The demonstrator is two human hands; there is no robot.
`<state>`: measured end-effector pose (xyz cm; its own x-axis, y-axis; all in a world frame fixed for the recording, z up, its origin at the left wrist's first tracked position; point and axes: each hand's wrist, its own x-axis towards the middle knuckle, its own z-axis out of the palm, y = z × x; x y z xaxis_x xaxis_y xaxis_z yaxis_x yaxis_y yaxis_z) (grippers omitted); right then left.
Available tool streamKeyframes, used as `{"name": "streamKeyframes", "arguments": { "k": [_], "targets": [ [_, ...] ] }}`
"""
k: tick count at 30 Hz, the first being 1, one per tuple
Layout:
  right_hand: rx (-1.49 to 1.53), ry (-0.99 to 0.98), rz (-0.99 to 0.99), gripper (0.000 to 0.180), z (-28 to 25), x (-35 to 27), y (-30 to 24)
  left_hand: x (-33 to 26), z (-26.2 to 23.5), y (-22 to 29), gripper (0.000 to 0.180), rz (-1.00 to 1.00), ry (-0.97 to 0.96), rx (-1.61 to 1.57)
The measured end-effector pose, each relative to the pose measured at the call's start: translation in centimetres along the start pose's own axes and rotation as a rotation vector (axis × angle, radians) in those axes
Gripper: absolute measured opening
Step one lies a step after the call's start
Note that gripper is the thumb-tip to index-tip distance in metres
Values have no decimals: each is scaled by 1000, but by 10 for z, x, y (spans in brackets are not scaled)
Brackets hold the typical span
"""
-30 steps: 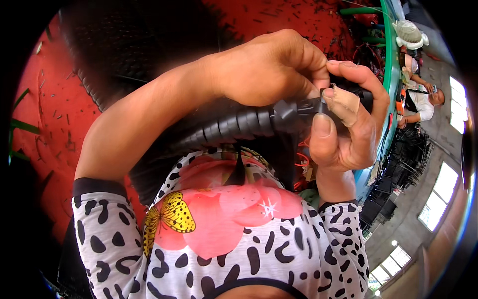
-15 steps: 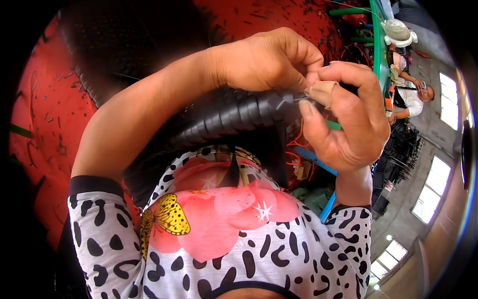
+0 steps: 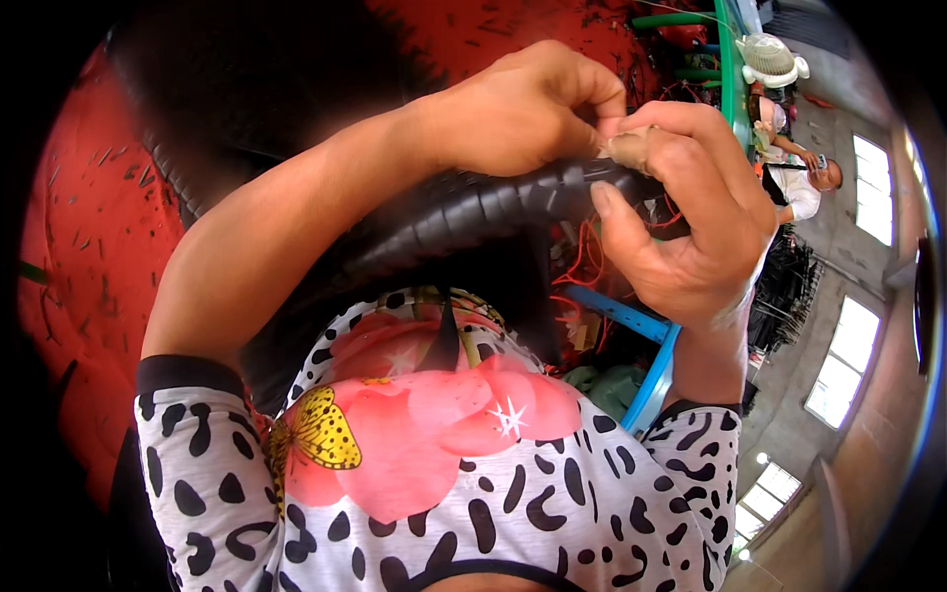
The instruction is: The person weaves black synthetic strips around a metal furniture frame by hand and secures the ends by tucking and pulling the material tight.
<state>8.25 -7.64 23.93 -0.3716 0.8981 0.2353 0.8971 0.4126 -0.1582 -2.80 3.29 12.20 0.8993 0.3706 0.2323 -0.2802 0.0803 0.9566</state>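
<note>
Up close, ribbed black hose (image 3: 473, 212) between fingers (image 3: 617, 212).

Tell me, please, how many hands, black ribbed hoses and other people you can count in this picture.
Hands: 2, left hand and right hand
Black ribbed hose: 1
Other people: 2, person in a hat and person in white
Total: 5

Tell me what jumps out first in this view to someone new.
Two hands meet at upper centre: the left hand and right hand both pinch the end of a black ribbed hose that runs down-left across the frame. Below it, a spotted shirt with a pink flower and yellow butterfly fills the lower half. A red surface lies behind, at left.
</note>
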Motion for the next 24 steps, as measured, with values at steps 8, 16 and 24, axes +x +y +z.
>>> {"name": "streamKeyframes", "arguments": {
  "k": [8,16,24],
  "targets": [
    [-83,-42,-57,47,-6,-4,10,4,4,-5,9,76,3,-219],
    [-102,131,-160,42,13,-10,20,10,3,-17,1,51,-3,-320],
    [-93,84,-134,37,13,-6,16,9,1,-24,3,-1,-49,-388]
  ]
}}
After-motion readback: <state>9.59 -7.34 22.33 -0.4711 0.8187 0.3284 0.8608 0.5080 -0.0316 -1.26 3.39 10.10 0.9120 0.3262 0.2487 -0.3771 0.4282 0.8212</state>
